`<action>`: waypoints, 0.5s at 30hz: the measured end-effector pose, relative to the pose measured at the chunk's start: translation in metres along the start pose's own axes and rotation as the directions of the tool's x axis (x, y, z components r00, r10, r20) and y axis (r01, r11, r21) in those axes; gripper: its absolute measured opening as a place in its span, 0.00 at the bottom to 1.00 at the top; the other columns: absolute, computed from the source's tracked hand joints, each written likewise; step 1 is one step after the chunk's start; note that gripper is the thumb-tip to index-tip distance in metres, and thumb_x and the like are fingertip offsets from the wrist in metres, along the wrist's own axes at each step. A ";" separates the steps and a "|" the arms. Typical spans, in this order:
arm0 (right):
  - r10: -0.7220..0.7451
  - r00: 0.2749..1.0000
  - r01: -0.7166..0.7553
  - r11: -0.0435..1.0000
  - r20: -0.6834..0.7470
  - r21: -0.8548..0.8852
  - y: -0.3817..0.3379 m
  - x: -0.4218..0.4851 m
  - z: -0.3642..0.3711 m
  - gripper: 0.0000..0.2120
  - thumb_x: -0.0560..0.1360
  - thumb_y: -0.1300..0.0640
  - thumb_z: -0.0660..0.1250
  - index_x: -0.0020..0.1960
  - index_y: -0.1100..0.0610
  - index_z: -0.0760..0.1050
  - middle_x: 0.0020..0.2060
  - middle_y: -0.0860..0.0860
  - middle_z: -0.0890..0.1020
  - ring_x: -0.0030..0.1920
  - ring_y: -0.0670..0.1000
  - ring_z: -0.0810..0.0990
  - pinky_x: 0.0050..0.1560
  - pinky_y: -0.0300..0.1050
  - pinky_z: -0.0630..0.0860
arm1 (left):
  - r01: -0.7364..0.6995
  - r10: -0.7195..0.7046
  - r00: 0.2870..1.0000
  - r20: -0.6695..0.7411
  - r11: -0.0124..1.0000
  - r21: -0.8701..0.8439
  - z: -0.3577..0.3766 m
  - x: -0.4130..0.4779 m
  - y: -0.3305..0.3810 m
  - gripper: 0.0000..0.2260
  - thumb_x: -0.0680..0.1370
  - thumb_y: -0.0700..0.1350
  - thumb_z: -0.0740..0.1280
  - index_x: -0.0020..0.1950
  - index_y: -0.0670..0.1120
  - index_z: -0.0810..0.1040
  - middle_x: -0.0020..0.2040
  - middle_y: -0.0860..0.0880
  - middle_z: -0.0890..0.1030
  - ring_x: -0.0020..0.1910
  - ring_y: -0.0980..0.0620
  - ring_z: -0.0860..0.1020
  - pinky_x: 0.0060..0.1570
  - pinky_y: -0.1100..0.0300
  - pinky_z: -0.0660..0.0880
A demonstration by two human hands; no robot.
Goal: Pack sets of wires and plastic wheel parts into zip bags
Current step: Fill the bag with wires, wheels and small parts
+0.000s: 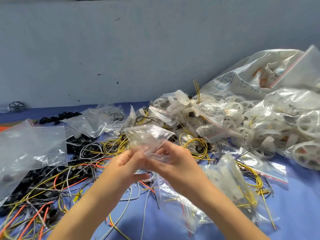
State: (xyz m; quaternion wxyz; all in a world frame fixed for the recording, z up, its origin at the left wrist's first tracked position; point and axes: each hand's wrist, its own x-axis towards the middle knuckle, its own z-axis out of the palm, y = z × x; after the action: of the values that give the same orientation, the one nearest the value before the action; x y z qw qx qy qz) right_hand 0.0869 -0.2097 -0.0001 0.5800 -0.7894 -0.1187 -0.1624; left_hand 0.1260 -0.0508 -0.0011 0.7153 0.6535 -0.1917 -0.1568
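Observation:
Both hands meet at the centre of the view and hold one small clear zip bag (pixel 147 137) above the table. My left hand (pixel 124 163) pinches its lower edge from the left. My right hand (pixel 176 161) grips the crumpled bottom from the right. The bag's upper part stands up and looks empty. Yellow wires (pixel 195 144) lie coiled just behind the hands. Orange and grey wires (pixel 69 186) tangle with black plastic parts (pixel 34 181) at the left. White plastic wheel parts (pixel 245 110) are heaped at the right.
A blue cloth (pixel 297 205) covers the table. Filled zip bags (pixel 225 187) lie at the right front, a large clear bag (pixel 32 146) at the left, and a big printed sack (pixel 259 73) at the back right. A grey wall (pixel 121 49) stands behind.

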 end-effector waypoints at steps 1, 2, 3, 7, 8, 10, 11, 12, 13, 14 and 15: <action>0.049 0.999 -0.048 0.997 -0.014 0.058 -0.002 0.000 0.000 0.11 0.71 0.49 0.76 0.48 0.53 0.79 0.36 0.49 0.84 0.36 0.49 0.82 0.41 0.51 0.80 | -0.031 0.029 0.998 0.054 0.999 0.026 0.000 -0.001 0.000 0.14 0.76 0.50 0.70 0.61 0.50 0.79 0.55 0.46 0.84 0.54 0.49 0.83 0.48 0.57 0.81; 0.103 0.994 -0.099 0.985 -0.023 0.141 -0.003 0.001 -0.001 0.11 0.72 0.51 0.76 0.48 0.56 0.79 0.32 0.51 0.82 0.32 0.49 0.80 0.36 0.48 0.79 | -0.054 0.049 0.995 0.083 0.997 0.050 0.000 -0.003 0.000 0.15 0.74 0.51 0.71 0.60 0.51 0.80 0.54 0.46 0.84 0.53 0.49 0.83 0.48 0.58 0.81; 0.152 0.988 -0.143 0.963 -0.022 0.228 -0.005 0.002 -0.003 0.12 0.73 0.53 0.75 0.48 0.60 0.77 0.30 0.53 0.82 0.29 0.50 0.79 0.31 0.45 0.77 | -0.071 0.064 0.994 0.088 0.995 0.072 0.001 -0.005 0.001 0.16 0.72 0.50 0.71 0.59 0.51 0.80 0.52 0.45 0.85 0.51 0.49 0.83 0.48 0.58 0.80; 0.249 0.967 -0.250 0.918 0.045 0.308 -0.009 0.005 -0.012 0.11 0.76 0.52 0.71 0.48 0.59 0.73 0.36 0.52 0.85 0.27 0.50 0.79 0.27 0.42 0.76 | -0.091 0.090 0.995 0.045 0.996 0.025 0.001 -0.008 0.002 0.15 0.69 0.52 0.74 0.54 0.51 0.82 0.44 0.42 0.84 0.38 0.43 0.82 0.37 0.57 0.79; 0.268 0.961 -0.275 0.915 0.063 0.297 -0.008 0.005 -0.014 0.13 0.75 0.50 0.71 0.51 0.58 0.74 0.38 0.50 0.84 0.30 0.50 0.81 0.29 0.43 0.77 | -0.087 0.087 0.996 0.032 0.996 0.001 0.001 -0.007 0.003 0.15 0.70 0.53 0.75 0.54 0.51 0.81 0.43 0.41 0.84 0.35 0.43 0.81 0.34 0.57 0.78; 0.292 0.946 -0.323 0.891 0.142 0.318 -0.007 0.004 -0.014 0.22 0.71 0.46 0.73 0.60 0.54 0.74 0.45 0.51 0.84 0.39 0.50 0.84 0.35 0.46 0.79 | -0.077 0.077 0.997 0.002 0.997 -0.023 0.001 -0.006 0.004 0.16 0.71 0.54 0.75 0.54 0.49 0.80 0.41 0.38 0.83 0.31 0.42 0.80 0.32 0.56 0.78; 0.291 0.938 -0.340 0.876 0.187 0.342 -0.007 0.003 -0.013 0.26 0.70 0.46 0.74 0.64 0.54 0.73 0.48 0.53 0.85 0.44 0.51 0.84 0.39 0.46 0.79 | -0.076 0.075 0.997 -0.023 0.996 -0.037 0.002 -0.005 0.004 0.14 0.72 0.53 0.75 0.53 0.48 0.80 0.41 0.37 0.83 0.31 0.42 0.81 0.32 0.56 0.78; 0.286 0.935 -0.346 0.865 0.208 0.364 -0.006 0.003 -0.012 0.28 0.70 0.49 0.75 0.66 0.54 0.72 0.51 0.54 0.85 0.47 0.52 0.84 0.42 0.47 0.79 | -0.075 0.072 0.996 -0.055 0.996 -0.055 0.002 -0.004 0.003 0.11 0.72 0.52 0.75 0.50 0.48 0.80 0.41 0.36 0.83 0.31 0.41 0.81 0.31 0.56 0.78; 0.277 0.939 -0.338 0.859 0.205 0.384 -0.005 0.002 -0.012 0.28 0.70 0.52 0.75 0.68 0.55 0.72 0.53 0.55 0.84 0.49 0.53 0.84 0.45 0.47 0.79 | -0.068 0.061 0.994 -0.089 0.994 -0.083 0.003 -0.003 0.002 0.09 0.70 0.52 0.74 0.46 0.49 0.81 0.40 0.36 0.83 0.31 0.41 0.81 0.29 0.57 0.78; 0.263 0.945 -0.321 0.857 0.194 0.404 -0.005 0.002 -0.013 0.26 0.72 0.56 0.75 0.67 0.56 0.73 0.54 0.54 0.84 0.50 0.53 0.84 0.47 0.47 0.78 | -0.061 0.048 0.992 -0.118 0.992 -0.113 0.004 -0.003 0.002 0.08 0.68 0.52 0.72 0.42 0.50 0.82 0.39 0.38 0.82 0.30 0.42 0.81 0.28 0.58 0.77; 0.246 0.950 -0.306 0.846 0.191 0.437 -0.006 0.002 -0.014 0.22 0.73 0.60 0.74 0.65 0.57 0.75 0.54 0.54 0.84 0.50 0.53 0.83 0.48 0.46 0.79 | -0.060 0.043 0.991 -0.129 0.989 -0.132 0.005 -0.003 0.003 0.07 0.68 0.52 0.72 0.41 0.50 0.82 0.38 0.40 0.82 0.30 0.44 0.80 0.27 0.58 0.76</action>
State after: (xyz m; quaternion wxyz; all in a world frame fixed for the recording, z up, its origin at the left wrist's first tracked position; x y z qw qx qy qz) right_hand 0.0853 -0.2209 0.0097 0.7592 -0.6464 -0.0757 0.0064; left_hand 0.1208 -0.0534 0.0018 0.7727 0.6066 -0.1520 -0.1093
